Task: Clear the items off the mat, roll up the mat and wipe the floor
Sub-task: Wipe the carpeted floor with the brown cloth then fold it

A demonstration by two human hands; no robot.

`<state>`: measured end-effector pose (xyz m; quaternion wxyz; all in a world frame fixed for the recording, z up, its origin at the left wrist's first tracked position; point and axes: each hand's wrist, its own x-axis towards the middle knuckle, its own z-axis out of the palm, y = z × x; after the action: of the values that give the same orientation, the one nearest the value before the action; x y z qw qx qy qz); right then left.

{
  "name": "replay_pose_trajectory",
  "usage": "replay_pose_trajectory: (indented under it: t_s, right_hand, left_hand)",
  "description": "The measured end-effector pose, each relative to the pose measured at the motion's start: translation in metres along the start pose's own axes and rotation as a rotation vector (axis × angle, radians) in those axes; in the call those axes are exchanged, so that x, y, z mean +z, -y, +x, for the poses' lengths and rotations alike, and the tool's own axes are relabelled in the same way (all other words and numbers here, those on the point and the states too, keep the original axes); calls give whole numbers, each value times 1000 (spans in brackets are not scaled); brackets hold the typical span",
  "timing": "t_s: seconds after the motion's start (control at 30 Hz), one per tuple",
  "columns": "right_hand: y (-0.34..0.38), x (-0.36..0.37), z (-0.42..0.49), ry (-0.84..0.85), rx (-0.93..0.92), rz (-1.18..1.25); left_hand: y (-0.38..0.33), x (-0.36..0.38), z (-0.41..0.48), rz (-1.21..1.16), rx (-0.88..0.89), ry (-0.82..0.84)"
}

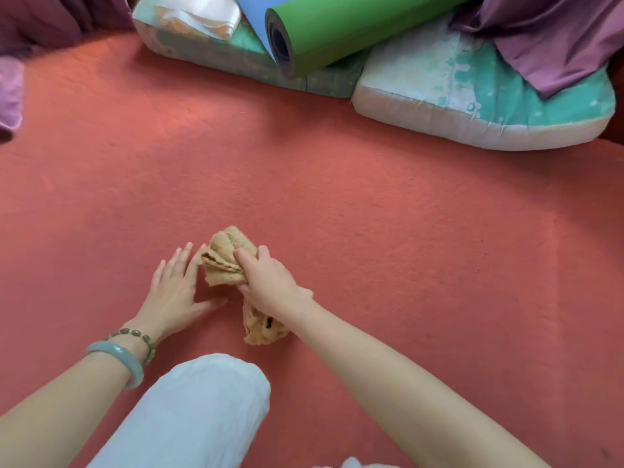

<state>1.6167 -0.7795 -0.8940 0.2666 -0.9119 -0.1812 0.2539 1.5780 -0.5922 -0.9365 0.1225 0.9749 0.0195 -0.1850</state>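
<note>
Floor (pixel 405 214): salmon-red, fine matte texture, filling nearly the whole view.

Left cushion (pixel 209 52): flat, faded green print, lying on the floor at the far edge.

Right cushion (pixel 472 106): thick, teal and white pattern with a pale border, just beside the left one.

White cloth (pixel 199 11): peach-edged, folded on the left cushion.

Purple fabric (pixel 557 38): draped over the right cushion's far corner.

Maroon fabric (pixel 50 18): heaped at the far left.

Pink fabric (pixel 10 92): at the left edge, blurred.

Light: soft, with a paler band on the far-left floor and a darker strip at right.
</note>
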Motion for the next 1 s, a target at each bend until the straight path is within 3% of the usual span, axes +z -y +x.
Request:
replay_pose_trajectory:
  t_s: [0.1, 0.33, 0.63, 0.8, 1.0]
  right_hand:
    - [-12, -6, -1, -64, 38, -15]
    - [-113, -65, -41, -280, 411, -47]
    - [-190, -95, -136, -528, 849, 60]
    - [-193, -96, -151, -583, 862, 216]
    - [-145, -136, -149, -810, 747, 566]
  left_hand:
    - [10, 3, -9, -2, -40, -5]
    - [5, 4, -5, -22, -24, 5]
    - [-49, 4, 28, 5, 213, 12]
    - [-71, 11, 40, 58, 310, 58]
    - [-80, -33, 40, 159, 401, 120]
